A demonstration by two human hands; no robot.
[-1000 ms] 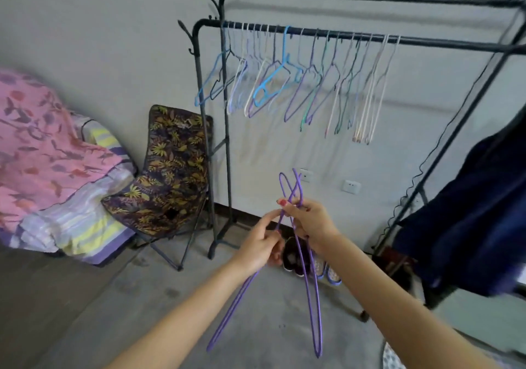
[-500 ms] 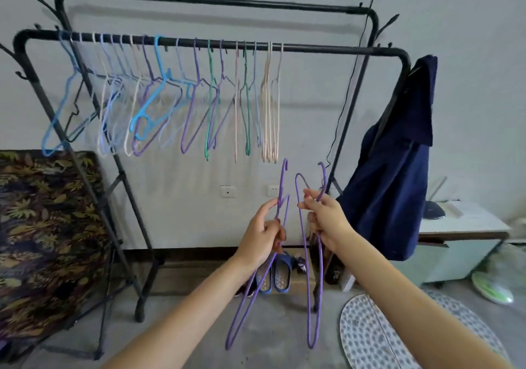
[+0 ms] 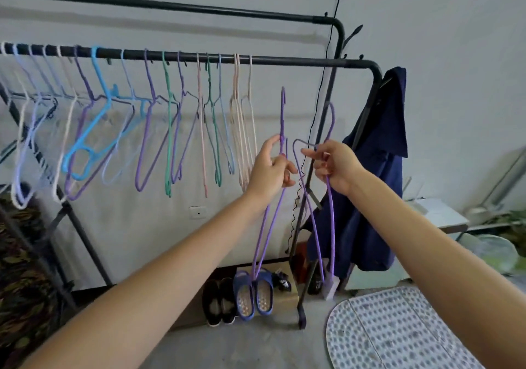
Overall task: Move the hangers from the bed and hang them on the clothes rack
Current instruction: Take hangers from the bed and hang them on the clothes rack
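Note:
My left hand (image 3: 270,169) grips a purple hanger (image 3: 282,118) by its neck, the hook pointing up just below the front bar of the black clothes rack (image 3: 284,61). My right hand (image 3: 336,166) pinches a second purple hanger (image 3: 330,220) near its shoulder, its body dangling toward the floor. Several coloured hangers (image 3: 148,129) hang in a row along the front bar, left of both hands. The stretch of bar above my hands is bare. The bed is out of view.
A dark blue garment (image 3: 375,175) drapes from the rack's right end. Blue slippers (image 3: 253,294) and black shoes (image 3: 219,300) sit under the rack by the wall. A patterned mat (image 3: 398,329) lies at lower right, a floral chair (image 3: 25,269) at far left, a low white table (image 3: 438,215) at right.
The view has swung right and closer to the rack. Both hands have risen toward the bar and drawn the two purple hangers apart, the left one lifted higher.

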